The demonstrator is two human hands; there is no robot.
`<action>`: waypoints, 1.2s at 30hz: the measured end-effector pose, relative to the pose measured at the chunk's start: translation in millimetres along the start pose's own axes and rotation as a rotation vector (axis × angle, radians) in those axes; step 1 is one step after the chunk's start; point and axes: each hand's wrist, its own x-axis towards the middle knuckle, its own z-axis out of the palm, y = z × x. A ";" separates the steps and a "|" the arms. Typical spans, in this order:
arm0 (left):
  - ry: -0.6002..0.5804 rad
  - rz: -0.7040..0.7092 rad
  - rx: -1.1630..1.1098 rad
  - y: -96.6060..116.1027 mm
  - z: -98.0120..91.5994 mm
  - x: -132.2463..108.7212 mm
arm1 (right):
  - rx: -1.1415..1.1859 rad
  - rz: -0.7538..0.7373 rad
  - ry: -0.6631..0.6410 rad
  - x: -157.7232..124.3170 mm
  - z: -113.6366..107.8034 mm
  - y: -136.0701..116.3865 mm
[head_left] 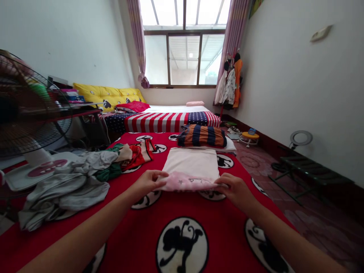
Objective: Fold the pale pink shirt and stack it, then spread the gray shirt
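A cream garment [192,161] lies flat on a red blanket [136,235] with black monkey prints. Its near edge is turned up and shows a pink printed side. My left hand [150,180] pinches the left corner of this pink edge between thumb and fingers. At the opposite corner, my right hand [231,187] pinches the same edge. Just beyond the garment sits a folded orange and navy striped garment [201,135], resting on white folded cloth [231,145]. Which kind of garment the cream one is, I cannot tell.
Rumpled grey clothes [76,189] and a red and green heap [133,155] lie to the left. A fan [34,106] stands at the far left. Behind is a bed with a striped cover [159,122]. On the right are a folding stool [307,170] and a ring light [301,138].
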 end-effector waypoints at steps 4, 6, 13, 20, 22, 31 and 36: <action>-0.054 -0.092 0.042 5.7 -9.9 -30.9 | 0.001 -0.047 -0.074 -26.1 -7.3 -25.7; -0.096 -0.122 0.143 -1.7 -11.1 -51.1 | -0.015 -0.021 -0.179 -50.5 -1.9 -33.9; -0.014 0.081 0.486 -8.6 -10.6 -54.9 | -0.021 0.078 -0.181 -52.2 -8.1 -15.5; 0.270 0.089 0.669 -6.5 23.7 35.1 | -0.288 0.101 0.096 31.9 16.8 3.4; 0.393 0.005 0.586 -12.3 23.4 60.2 | -0.381 0.186 0.210 47.9 26.3 11.7; 0.483 0.166 0.436 -24.1 11.3 116.5 | -0.300 0.255 0.312 84.2 24.9 55.3; 0.562 0.219 0.509 -9.6 15.6 120.1 | -0.379 0.240 0.465 80.1 28.4 56.9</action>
